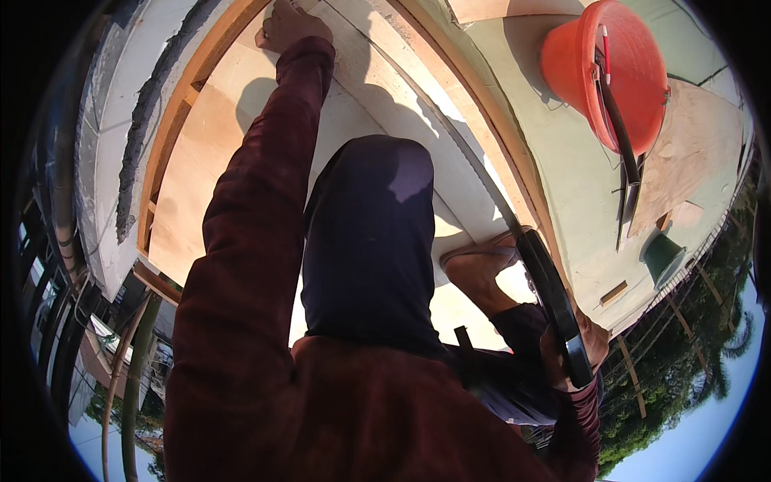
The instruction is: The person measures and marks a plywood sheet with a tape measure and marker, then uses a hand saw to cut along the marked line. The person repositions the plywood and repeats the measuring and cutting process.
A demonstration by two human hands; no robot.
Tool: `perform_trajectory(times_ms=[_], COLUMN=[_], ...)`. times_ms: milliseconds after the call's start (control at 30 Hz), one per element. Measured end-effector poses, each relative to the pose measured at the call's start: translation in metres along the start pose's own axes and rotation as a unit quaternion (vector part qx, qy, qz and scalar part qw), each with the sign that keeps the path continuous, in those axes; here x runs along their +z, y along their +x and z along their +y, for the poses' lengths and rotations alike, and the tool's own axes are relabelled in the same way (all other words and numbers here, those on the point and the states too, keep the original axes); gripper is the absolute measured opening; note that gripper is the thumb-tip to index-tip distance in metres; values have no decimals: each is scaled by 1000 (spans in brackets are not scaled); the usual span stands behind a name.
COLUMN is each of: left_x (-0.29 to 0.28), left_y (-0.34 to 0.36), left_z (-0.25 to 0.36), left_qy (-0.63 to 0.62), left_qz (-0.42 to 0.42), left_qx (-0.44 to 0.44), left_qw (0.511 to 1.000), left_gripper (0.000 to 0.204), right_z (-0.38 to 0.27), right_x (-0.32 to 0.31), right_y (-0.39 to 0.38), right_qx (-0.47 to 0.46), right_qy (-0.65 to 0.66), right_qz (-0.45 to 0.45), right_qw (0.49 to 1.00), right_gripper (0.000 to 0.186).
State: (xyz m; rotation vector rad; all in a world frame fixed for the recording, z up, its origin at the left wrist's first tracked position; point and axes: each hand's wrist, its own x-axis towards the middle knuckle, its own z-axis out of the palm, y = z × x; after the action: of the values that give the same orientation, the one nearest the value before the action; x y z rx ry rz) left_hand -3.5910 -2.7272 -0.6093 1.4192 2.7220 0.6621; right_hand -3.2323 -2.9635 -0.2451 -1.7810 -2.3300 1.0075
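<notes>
Plywood boards [217, 153] lie under the left hand [291, 24], its grip pressed on a plank edge, while the right hand [582, 345] clasps a long dark saw [554, 301] whose blade could slip toward the bare foot [482, 269] just beside it.

Single head-worn fisheye view, looking steeply down, close over the plywood deck [201, 185], its edges bending rimward.
</notes>
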Motion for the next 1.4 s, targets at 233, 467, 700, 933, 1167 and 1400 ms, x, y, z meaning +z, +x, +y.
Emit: perform_trajectory(times_ms=[233, 467, 700, 933, 1167, 1400], left_x=[8, 4, 1, 5, 8, 8], left_y=[8, -1, 8, -4, 11, 4], left_z=[-4, -7, 0, -7, -5, -1], left_qy=[-9, -38, 44, -37, 68, 8], left_qz=[5, 18, -74, 43, -33, 37], left_qx=[13, 16, -24, 34, 11, 18], left_qw=[1000, 999, 996, 998, 997, 999], left_gripper=[31, 31, 31, 26, 30, 28], right_z=[33, 3, 31, 14, 37, 24], right_x=[51, 7, 43, 6, 37, 15], right_y=[50, -5, 49, -18, 24, -11], right_qx=[55, 7, -9, 14, 45, 12], right_qy=[191, -46, 131, -56, 63, 23], right_qz=[-46, -4, 2, -40, -38, 10], right_qw=[979, 999, 991, 998, 996, 1000], right_gripper=[40, 68, 51, 68, 53, 63])
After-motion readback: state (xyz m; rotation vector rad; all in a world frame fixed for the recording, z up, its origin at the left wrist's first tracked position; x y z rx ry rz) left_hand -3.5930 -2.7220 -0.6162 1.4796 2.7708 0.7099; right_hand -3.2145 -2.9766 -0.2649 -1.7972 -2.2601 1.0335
